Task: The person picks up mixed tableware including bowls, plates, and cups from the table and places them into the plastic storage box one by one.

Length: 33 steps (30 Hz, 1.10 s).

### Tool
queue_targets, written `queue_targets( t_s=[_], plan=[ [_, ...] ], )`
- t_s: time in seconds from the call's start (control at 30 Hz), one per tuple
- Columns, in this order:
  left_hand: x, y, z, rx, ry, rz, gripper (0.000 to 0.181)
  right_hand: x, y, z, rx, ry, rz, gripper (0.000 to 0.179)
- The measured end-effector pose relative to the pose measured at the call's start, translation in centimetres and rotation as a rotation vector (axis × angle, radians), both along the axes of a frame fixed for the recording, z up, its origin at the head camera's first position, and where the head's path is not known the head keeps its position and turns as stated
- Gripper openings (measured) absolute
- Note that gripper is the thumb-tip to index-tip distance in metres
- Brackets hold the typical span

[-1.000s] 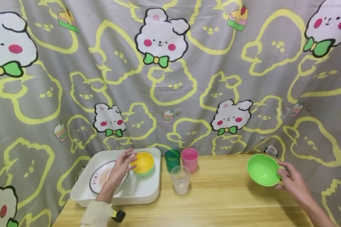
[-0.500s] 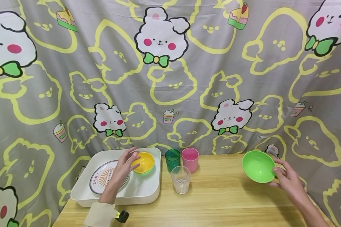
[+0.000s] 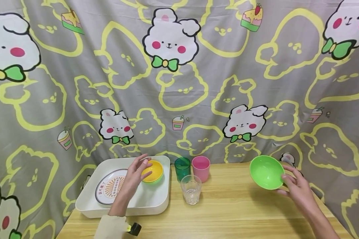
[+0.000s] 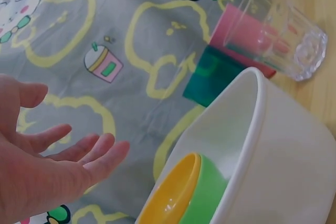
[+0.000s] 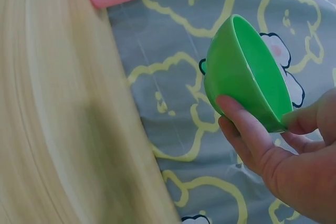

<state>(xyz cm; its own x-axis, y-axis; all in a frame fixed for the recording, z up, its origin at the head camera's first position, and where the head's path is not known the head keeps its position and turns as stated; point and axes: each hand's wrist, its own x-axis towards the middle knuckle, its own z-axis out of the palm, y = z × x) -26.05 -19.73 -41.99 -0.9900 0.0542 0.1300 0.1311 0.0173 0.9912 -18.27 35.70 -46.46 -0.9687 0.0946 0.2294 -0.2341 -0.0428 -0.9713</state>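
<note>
A green bowl (image 3: 267, 172) is in my right hand (image 3: 297, 186), tilted above the right side of the table. In the right wrist view, the thumb lies at the rim of this bowl (image 5: 247, 77) and the fingers are under its side. My left hand (image 3: 135, 177) hovers over the white tray with fingers spread and holds nothing. Just beyond those fingers an orange bowl (image 3: 155, 171) sits nested in another green bowl (image 4: 207, 187), inside the tray. A printed plate (image 3: 107, 189) lies left of them in the tray, partly hidden by my left forearm.
The white tray (image 3: 160, 209) stands at the table's left. Right of it are a dark green cup (image 3: 182, 171), a pink cup (image 3: 201, 171) and, nearer me, a clear glass (image 3: 191, 192). A patterned curtain (image 3: 179, 93) hangs behind the wooden table (image 3: 227, 215).
My right hand has carried the green bowl leftward and slightly up. My left hand has shifted a little to the right over the tray. The cups, glass and nested bowls stay put.
</note>
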Motion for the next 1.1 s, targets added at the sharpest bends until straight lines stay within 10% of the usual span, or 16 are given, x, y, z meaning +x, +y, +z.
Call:
queue_targets(
  t_s=[1.1],
  plan=[
    [0.8, 4.3, -0.1, 0.167, 0.023, -0.134, 0.051, -1.8, -6.0, 1.5, -0.131, 0.003, 0.009, 0.032]
  ],
)
